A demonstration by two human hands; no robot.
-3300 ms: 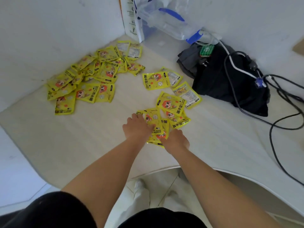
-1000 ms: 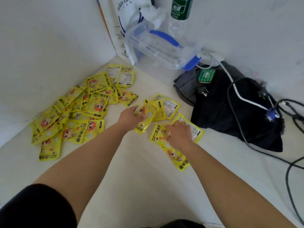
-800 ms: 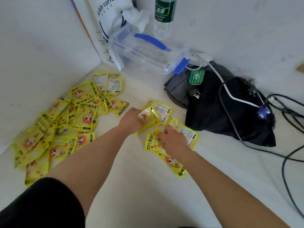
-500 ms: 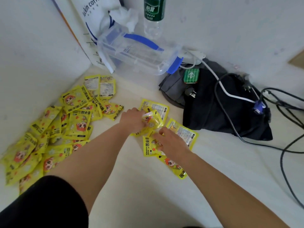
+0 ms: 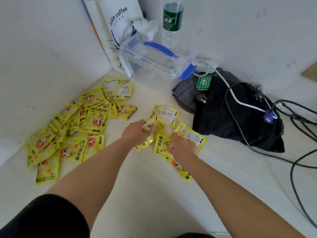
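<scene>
hidden: held sachets (image 5: pixel 151 128) half covered by left hand (image 5: pixel 136 133), number in grip unclear
look: yellow foil, cartoon face, some lying back-up with print
where: desk (image 5: pixel 154 194) middle, near black bag (image 5: pixel 240 127)
left hand: curled round the bunch
right hand (image 5: pixel 182 148): on flat sachet (image 5: pixel 161 144), pinch or press cannot tell
count: four flat by hands; side pile (image 5: pixel 77 127) too overlapped; one clear box (image 5: pixel 154 60), one bottle (image 5: pixel 172 23)

Most of the crumpled yellow foil sachet (image 5: pixel 151 127) is hidden under the left hand (image 5: pixel 135 133). The right hand (image 5: pixel 183 147) covers the flat yellow foil sachets (image 5: pixel 161 144), grip unclear. Green-labelled clear plastic bottle (image 5: pixel 172 19): top cut off. Black cables (image 5: pixel 295 169) leave the right edge. Sachet back print is too small to read.
</scene>
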